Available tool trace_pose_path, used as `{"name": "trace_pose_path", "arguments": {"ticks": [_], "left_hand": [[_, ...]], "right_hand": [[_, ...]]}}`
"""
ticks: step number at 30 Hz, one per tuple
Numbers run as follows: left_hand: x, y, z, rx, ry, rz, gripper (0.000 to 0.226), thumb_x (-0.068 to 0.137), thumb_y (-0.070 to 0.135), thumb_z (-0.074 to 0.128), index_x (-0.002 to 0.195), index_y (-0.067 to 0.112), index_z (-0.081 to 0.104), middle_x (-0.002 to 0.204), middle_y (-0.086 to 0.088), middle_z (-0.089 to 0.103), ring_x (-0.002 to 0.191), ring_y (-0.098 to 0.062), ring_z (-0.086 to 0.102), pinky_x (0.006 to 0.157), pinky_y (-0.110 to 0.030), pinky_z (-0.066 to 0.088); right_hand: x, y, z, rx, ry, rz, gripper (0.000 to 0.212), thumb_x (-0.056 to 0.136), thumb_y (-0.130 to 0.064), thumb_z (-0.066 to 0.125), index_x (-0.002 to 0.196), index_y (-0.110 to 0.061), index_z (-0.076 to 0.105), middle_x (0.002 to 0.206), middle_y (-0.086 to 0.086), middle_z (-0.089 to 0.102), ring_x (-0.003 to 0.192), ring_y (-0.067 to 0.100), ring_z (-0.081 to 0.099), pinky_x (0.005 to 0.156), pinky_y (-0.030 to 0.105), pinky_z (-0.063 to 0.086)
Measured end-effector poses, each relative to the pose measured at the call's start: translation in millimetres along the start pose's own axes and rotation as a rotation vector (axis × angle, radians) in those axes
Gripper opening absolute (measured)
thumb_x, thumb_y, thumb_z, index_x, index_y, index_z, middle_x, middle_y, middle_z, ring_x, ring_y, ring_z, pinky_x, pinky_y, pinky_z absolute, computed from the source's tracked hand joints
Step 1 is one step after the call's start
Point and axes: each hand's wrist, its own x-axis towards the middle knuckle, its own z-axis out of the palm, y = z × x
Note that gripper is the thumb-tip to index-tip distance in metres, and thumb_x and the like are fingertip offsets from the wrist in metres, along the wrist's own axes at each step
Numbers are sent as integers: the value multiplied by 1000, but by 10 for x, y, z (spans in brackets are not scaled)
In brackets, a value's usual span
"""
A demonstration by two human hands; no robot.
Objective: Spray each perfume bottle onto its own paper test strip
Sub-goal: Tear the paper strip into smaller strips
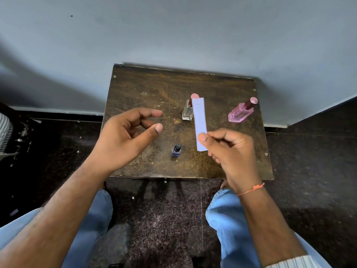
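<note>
Paper test strip (200, 120), pale lilac-white, long and narrow: held upright over the right half of the small dark worn wooden table (146, 89), lower end pinched between thumb and fingers of the right hand (229, 149). Upper end crosses in front of the clear square glass bottle with the rounded pink cap (188, 110); whether strip and bottle touch cannot be told from this angle.

Left hand (125, 136): empty, fingers curled and half open, thumb and forefinger apart, hovering above the left-centre of the table. No bottle is in hand yet.

Other bottles:
- small dark blue bottle with a black cap (176, 150), standing near the front edge, just beside the left thumb.
- pink faceted glass bottle with a dark red neck and pink cap (241, 111), at the right, looking tilted (possibly lens distortion).

Risks, as judged:
- All three caps look to be on. Uncapping with only the left hand free could tip a bottle, most readily the small blue one.
- Strip is held by one end only; spray pressure may bend it away and the mist miss it.
- Spraying toward the strip near the clear bottle could wet the right fingers or drift onto neighbouring bottles, muddling scents.
- Only one strip is visible; reuse would break the one-strip-per-bottle rule.

Obstructions: the strip partly hides the clear bottle; the left hand's reach to it passes over the blue bottle. A thin orange thread bracelet (251, 189) sits on the right wrist, clear of the work.
</note>
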Motion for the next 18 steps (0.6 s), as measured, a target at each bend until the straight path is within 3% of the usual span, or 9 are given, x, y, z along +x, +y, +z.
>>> {"name": "trace_pose_path", "arguments": {"ticks": [5,8,10,12,14,16,18], "left_hand": [[-12,23,8,-9,-98,24,31,91,45,82,121,35,83,90,14,76,52,-14,36,51,-24,38],[-10,41,42,-40,-148,11,26,95,38,85,121,35,84,92,12,80,53,-37,34,58,-40,37],[-13,77,55,-51,-186,-7,26,96,44,83,122,37,84,103,11,84,57,-44,47,65,-45,43],[-4,123,52,-71,-224,-22,28,97,45,81,121,34,85,115,8,85,78,-41,71,79,-48,57],[8,139,56,-95,-247,-4,26,98,26,79,123,19,85,121,4,85,108,-27,81,96,-38,64],[21,158,72,-115,-267,10,25,98,13,76,121,8,83,120,1,85,113,-18,80,97,-25,61],[27,182,95,-141,-264,-3,24,98,10,75,120,4,83,117,-3,85,111,-21,81,97,-27,61]], "right_hand": [[-39,-15,131,-48,-96,-48,19,89,-21,89,78,-35,85,58,-19,62,57,0,45,55,14,38],[-55,-43,149,-69,-135,-85,19,93,-19,86,79,-32,83,59,-23,61,56,-2,46,58,11,37],[-71,-56,155,-83,-164,-110,17,94,-19,84,82,-30,83,60,-24,61,56,-2,47,58,10,37],[-85,-69,168,-89,-199,-133,16,96,-17,84,83,-27,82,62,-24,61,57,-2,48,60,10,38],[-100,-82,191,-104,-237,-153,15,96,-16,84,84,-24,82,64,-23,62,59,-2,50,62,10,38],[-118,-89,213,-112,-255,-154,13,95,-20,84,83,-24,83,66,-21,64,61,-2,50,63,11,39],[-126,-85,214,-99,-241,-139,11,93,-23,86,82,-24,85,67,-18,68,62,-1,52,63,13,41]]}}
